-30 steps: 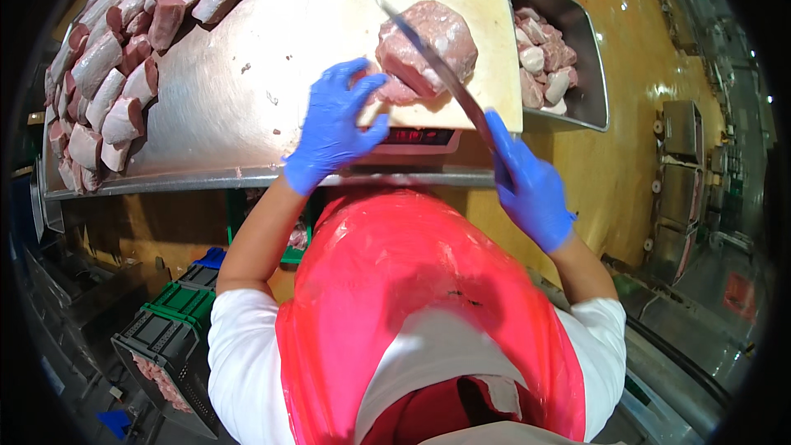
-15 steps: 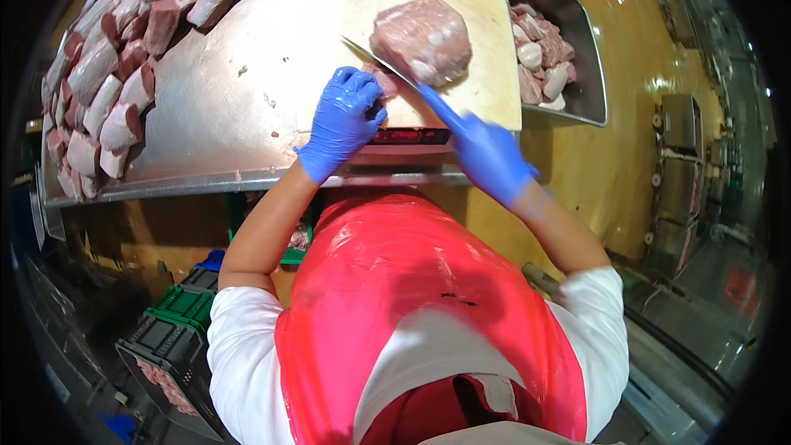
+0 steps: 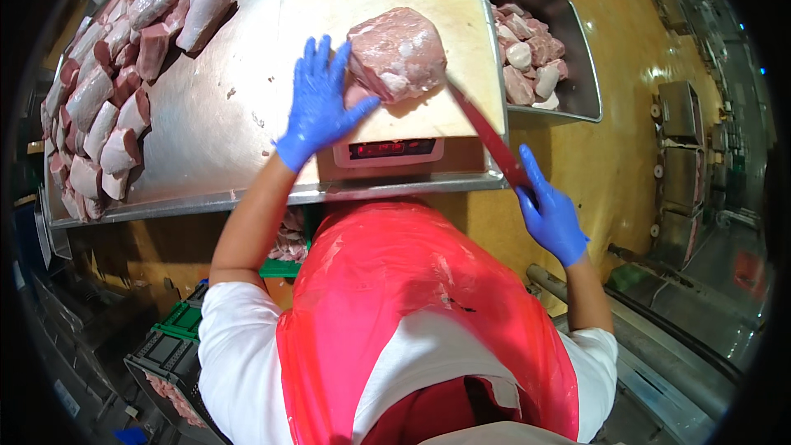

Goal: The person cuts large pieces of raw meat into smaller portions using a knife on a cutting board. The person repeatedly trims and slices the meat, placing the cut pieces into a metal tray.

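Observation:
A large chunk of raw meat rests on a cream cutting board. My left hand, in a blue glove, has its fingers spread and lies against the left side of the chunk. A smaller pinkish piece of meat shows between the thumb and the chunk. Off to the right of the board, my right hand, also blue-gloved, is closed around a knife's handle with the forefinger stretched out. The knife blade slants up and left, its tip near the chunk's right edge.
Many meat pieces are heaped on the steel table at left. A deep metal bin with cut meat stands right of the board. A scale display sits at the board's near edge. Crates stand lower left.
My right hand has drawn the knife away to the right and toward me. My left hand has gone from curled to spread and shifted left and up. The view has shifted slightly.

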The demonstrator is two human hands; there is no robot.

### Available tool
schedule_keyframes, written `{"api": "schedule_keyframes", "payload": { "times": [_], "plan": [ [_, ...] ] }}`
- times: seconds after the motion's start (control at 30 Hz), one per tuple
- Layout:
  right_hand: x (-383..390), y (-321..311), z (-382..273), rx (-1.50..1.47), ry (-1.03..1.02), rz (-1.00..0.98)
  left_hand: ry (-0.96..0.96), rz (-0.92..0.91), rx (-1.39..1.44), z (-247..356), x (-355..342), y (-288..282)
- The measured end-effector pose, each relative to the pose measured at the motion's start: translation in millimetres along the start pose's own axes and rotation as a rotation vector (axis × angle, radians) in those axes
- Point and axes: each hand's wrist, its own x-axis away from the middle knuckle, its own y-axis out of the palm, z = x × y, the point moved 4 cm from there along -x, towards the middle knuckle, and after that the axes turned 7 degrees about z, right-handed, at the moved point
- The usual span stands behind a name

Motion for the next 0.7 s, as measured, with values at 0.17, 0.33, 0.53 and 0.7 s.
{"api": "schedule_keyframes", "payload": {
  "times": [0.17, 0.33, 0.53, 0.7],
  "plan": [
    [-45, 32, -20, -0.474, 0.165, 0.129, 0.125, -0.02, 0.07, -74, -42, -11],
    [-61, 63, -50, -1.065, 0.358, -0.015, 0.021, 0.104, 0.234, -72, 11, -56],
    [-106, 69, -48, -0.998, 0.336, 0.058, -0.647, 0.728, 0.296, -68, 194, -162],
    [-152, 62, -74, -1.025, 0.274, 0.034, -0.748, 0.454, -0.063, -70, 321, -118]
  ]
}}
